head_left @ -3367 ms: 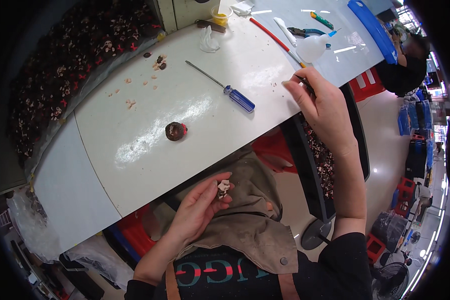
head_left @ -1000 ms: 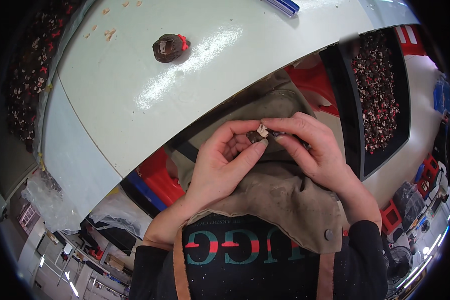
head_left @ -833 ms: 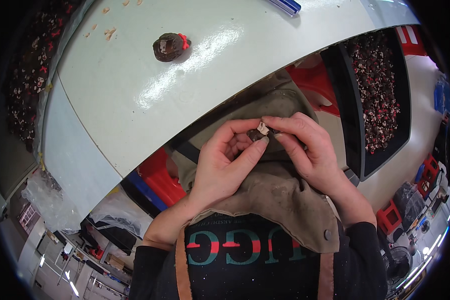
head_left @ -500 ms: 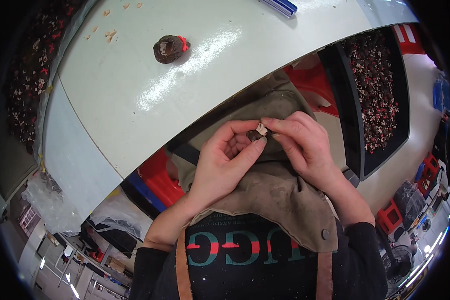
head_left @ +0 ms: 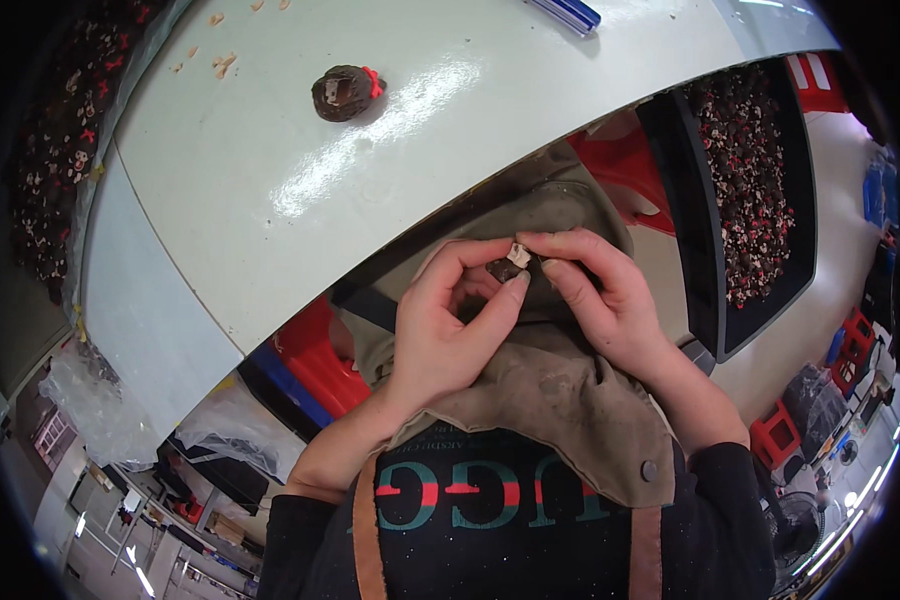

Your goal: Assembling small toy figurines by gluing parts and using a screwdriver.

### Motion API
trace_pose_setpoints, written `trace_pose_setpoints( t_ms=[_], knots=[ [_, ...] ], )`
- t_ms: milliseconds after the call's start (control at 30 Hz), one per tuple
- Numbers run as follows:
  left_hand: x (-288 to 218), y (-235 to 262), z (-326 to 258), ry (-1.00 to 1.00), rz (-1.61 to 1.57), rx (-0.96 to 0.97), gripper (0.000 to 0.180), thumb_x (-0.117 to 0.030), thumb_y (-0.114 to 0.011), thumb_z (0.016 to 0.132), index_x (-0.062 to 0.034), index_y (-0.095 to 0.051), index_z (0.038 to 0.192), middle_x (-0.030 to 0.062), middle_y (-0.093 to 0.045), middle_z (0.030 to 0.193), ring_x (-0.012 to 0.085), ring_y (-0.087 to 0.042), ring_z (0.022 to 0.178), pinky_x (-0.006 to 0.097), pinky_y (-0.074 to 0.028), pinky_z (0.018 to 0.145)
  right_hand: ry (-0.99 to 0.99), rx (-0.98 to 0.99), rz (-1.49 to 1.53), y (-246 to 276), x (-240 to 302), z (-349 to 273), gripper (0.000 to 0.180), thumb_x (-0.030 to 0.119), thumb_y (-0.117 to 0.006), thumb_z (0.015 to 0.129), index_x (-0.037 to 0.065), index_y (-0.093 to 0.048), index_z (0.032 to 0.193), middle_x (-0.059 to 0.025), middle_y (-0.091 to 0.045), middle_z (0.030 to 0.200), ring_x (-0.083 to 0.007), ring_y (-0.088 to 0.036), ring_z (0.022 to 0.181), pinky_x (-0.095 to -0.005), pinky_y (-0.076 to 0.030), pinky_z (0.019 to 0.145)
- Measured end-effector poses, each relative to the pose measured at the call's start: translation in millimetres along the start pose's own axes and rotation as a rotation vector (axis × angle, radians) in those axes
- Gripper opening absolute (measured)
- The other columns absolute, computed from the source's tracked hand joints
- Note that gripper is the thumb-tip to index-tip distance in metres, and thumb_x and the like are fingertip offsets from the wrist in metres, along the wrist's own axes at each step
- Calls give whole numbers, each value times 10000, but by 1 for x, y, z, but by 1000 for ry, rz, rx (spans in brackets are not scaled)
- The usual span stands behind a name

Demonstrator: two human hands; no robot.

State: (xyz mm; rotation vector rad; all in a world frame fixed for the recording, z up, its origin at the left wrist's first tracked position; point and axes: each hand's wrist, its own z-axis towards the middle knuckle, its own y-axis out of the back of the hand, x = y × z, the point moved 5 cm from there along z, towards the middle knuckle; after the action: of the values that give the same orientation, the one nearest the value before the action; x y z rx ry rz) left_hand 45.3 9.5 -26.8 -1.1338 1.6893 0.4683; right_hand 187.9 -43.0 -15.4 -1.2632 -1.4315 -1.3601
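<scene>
Above my apron-covered lap, my left hand (head_left: 455,315) pinches a small dark brown and cream moulded piece (head_left: 518,256) between thumb and forefinger. The piece's exact kind is too small to make out. My right hand (head_left: 605,295) meets it from the right. Its index fingertip touches the top of the cream part, and its thumb rests at the side. On the table, beyond my hands, lies a hollow dark brown doll's hair piece (head_left: 344,93) with a red bow.
The white table (head_left: 270,260) curves in front of me. Small cream pieces (head_left: 224,66) and a blue-and-clear tool (head_left: 568,14) lie on it. A black bin (head_left: 705,220) full of dark, cream and red parts stands at the right. More parts (head_left: 60,150) heap up at the far left.
My right hand has shifted slightly left, its fingers closing nearer to the cream part. My left hand keeps its grip. The view has moved very slightly.
</scene>
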Motion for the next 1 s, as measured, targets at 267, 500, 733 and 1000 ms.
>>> trace_pose_setpoints(
  t_ms=[267,500,733,1000],
  knots=[
    [3,7,0,149,-158,97,299,2,-597,868,20,-527,1158,-4,-580,927,28,-533,795,173,-440,718,-187,108,233,2,-2,0,265,73,-501,938,19,-554,1193,-45,-598,1112,-99,-552,940,-226,-448,797],
    [2,5,1,211,-198,179,265,-24,-569,892,12,-528,1152,-13,-586,923,9,-504,776,159,-414,691,-61,217,36,12,10,11,281,68,-547,896,15,-581,1170,-85,-631,1078,-161,-591,930,-275,-463,797],
    [3,7,0,284,-221,202,246,-32,-588,883,6,-542,1122,-3,-599,948,11,-534,822,163,-428,714,-54,228,-39,12,8,9,256,38,-585,854,25,-621,1107,-94,-651,1069,-220,-607,963,-312,-471,818],
    [1,5,3,391,-234,321,237,-48,-590,876,6,-557,1104,5,-617,963,27,-559,853,173,-444,756,45,300,-39,16,4,6,246,24,-610,831,32,-629,1076,-90,-663,1036,-243,-625,926,-325,-479,796]
  ],
)
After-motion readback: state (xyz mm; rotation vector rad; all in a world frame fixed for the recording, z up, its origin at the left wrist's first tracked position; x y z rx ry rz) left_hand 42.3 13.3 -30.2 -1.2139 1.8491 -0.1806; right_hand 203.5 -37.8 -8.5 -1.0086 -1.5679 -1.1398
